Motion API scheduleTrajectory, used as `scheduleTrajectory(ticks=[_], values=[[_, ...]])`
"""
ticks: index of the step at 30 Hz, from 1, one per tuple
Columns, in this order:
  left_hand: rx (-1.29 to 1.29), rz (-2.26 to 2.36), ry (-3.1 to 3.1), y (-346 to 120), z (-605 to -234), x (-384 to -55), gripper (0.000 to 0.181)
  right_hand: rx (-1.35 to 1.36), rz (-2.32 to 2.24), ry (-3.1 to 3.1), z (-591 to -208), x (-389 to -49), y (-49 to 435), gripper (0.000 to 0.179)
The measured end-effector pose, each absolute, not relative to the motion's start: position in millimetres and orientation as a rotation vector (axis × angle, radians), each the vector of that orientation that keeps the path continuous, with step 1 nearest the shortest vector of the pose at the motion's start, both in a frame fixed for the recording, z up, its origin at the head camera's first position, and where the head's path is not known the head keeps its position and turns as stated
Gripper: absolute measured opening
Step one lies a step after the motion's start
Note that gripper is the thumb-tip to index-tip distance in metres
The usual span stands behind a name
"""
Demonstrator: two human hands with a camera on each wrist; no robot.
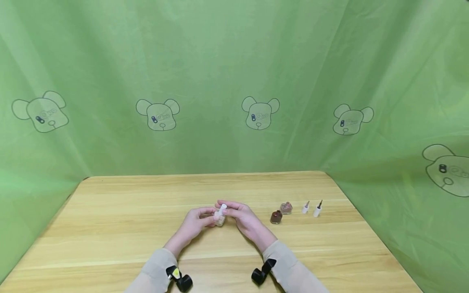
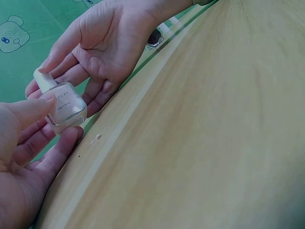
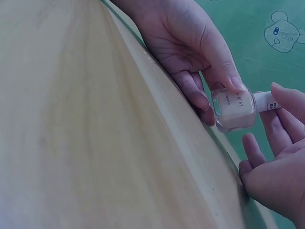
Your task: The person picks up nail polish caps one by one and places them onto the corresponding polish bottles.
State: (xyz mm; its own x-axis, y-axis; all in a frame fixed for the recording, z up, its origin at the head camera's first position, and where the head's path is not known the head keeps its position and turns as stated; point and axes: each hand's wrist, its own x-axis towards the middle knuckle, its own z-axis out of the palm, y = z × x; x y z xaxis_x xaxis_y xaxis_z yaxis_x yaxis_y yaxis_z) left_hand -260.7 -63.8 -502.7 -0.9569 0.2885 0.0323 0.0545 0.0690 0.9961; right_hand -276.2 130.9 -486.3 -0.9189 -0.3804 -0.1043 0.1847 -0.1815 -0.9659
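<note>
A nail polish bottle of clear glass with pale polish is held between the two hands, above the wooden table. My left hand grips its glass body between thumb and fingers. On the neck sits a white cap, which my right hand pinches between thumb and fingers. In the left wrist view the bottle leans, with its cap toward the upper left and printed lettering facing the camera.
To the right stand an uncapped dark red polish bottle and a pink one. Beyond them two white brush caps stand with bristles up. Small pale crumbs lie on the table. A green curtain surrounds it.
</note>
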Motion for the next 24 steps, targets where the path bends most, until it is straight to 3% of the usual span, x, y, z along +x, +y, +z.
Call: scheduleTrajectory(ticks=[7, 24], values=[[0.494, 2.017, 2.184, -66, -502, -259, 0.047, -0.229, -2.164, 1.742, -488, -276, 132, 0.036], [0.389, 1.964, 2.214, -65, -499, -259, 0.038, -0.067, -2.280, 1.869, -485, -271, 121, 0.021]])
